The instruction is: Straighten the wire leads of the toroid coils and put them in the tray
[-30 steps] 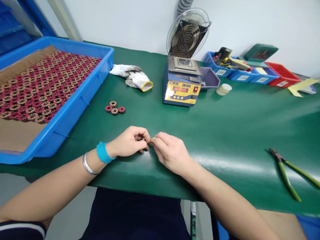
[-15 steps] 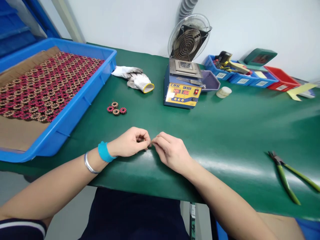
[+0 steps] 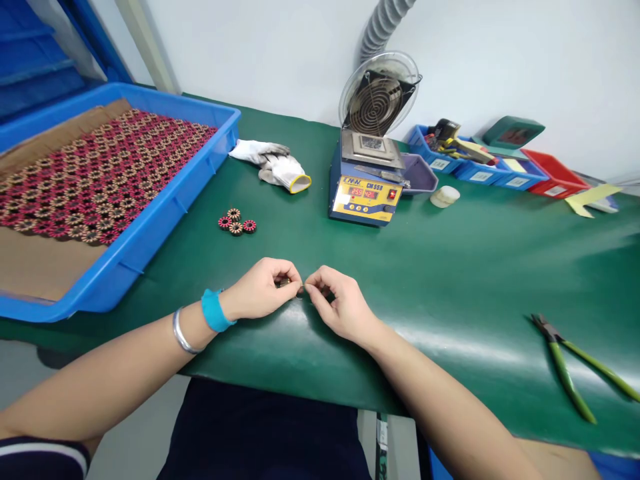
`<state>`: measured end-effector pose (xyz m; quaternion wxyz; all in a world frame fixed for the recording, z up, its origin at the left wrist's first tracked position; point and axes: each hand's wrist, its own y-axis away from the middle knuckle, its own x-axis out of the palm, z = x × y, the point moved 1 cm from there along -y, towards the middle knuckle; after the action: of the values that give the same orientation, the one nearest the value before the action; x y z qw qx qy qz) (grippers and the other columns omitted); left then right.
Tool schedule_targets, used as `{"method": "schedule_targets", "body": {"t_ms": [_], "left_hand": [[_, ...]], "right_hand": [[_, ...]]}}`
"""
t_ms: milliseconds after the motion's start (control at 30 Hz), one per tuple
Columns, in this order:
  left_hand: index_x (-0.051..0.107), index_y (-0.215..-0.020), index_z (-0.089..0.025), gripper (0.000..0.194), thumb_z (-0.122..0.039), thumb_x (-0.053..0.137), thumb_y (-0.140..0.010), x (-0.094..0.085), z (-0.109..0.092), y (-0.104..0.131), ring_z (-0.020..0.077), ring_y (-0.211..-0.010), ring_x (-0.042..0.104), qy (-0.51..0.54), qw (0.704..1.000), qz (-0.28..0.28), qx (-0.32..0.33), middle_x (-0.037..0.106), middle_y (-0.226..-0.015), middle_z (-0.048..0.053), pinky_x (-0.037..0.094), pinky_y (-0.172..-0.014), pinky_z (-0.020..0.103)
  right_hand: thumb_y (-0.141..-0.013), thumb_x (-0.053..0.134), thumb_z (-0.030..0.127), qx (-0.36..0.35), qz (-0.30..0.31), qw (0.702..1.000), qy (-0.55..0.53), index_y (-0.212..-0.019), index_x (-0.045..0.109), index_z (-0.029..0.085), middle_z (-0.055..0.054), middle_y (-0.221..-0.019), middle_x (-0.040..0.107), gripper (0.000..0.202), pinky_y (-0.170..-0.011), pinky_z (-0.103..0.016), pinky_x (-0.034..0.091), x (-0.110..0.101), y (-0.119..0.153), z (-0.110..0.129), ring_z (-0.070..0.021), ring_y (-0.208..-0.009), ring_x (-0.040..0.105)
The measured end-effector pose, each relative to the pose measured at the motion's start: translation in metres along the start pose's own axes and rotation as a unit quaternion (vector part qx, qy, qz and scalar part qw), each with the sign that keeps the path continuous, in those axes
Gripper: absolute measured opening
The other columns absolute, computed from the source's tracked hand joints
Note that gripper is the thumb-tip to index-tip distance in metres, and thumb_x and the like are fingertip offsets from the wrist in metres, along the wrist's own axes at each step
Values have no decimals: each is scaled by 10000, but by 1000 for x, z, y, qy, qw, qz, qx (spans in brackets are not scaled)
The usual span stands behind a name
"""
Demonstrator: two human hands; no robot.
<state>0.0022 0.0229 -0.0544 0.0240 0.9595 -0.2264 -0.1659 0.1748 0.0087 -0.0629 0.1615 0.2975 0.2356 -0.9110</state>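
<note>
Blue walls of the tray (image 3: 163, 221) to my left enclosed cardboard (image 3: 45, 263) and packed red and tan wound rings (image 3: 100, 173), and a small blue bin (image 3: 440, 164) at the back held tools (image 3: 450, 143). Near the front edge of the bench (image 3: 450, 267), my left hand (image 3: 263, 288) pinched a mostly hidden ring (image 3: 285, 282); my right hand (image 3: 345, 305), fingertips pressed together, was just beside it. Open surface stretched rightward to the cutters (image 3: 560, 353).

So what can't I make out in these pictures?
Small part in the left hand: head view, mostly behind fingers.
Anything pinched by the right hand: head view, too small.
End of one pliers handle: head view, cut by right edge.
Writing on the bin labels: head view, too small.
</note>
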Motion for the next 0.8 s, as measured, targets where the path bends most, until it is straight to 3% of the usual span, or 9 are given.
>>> {"method": "schedule_targets", "body": {"t_ms": [100,300,500,800], "left_hand": [[604,-654,-147,106,-215,575,-731,1,-2,0,106,-571,514,4,1000,-23,6,593,-607,3,430,-553,218],[609,-655,-150,122,-238,617,-740,-1,1,-5,79,-478,475,65,995,-75,-31,627,-606,5,403,-474,202],[607,-668,-140,136,-251,627,-744,-1,3,-7,62,-437,447,96,989,-95,-51,622,-619,-1,357,-421,192],[605,-666,-142,134,-240,614,-757,-1,1,-6,61,-439,433,87,990,-94,-51,607,-613,-14,364,-455,208]], "right_hand": [[-865,517,180,11,-23,1000,-14,-743,577,182,9,-641,582,137,-525,-213,449,2,-2,-2,-99,-549,520],[-874,540,198,8,-140,990,-6,-881,667,177,-48,-791,685,128,-571,-242,522,6,-3,-8,-125,-635,619],[-906,515,161,-39,-93,995,14,-984,700,176,-88,-955,726,201,-769,-289,577,13,-1,-5,-164,-848,693],[-899,528,169,-43,-74,996,34,-1074,665,148,-110,-1009,708,223,-754,-277,590,13,0,-2,-163,-841,688]]}}
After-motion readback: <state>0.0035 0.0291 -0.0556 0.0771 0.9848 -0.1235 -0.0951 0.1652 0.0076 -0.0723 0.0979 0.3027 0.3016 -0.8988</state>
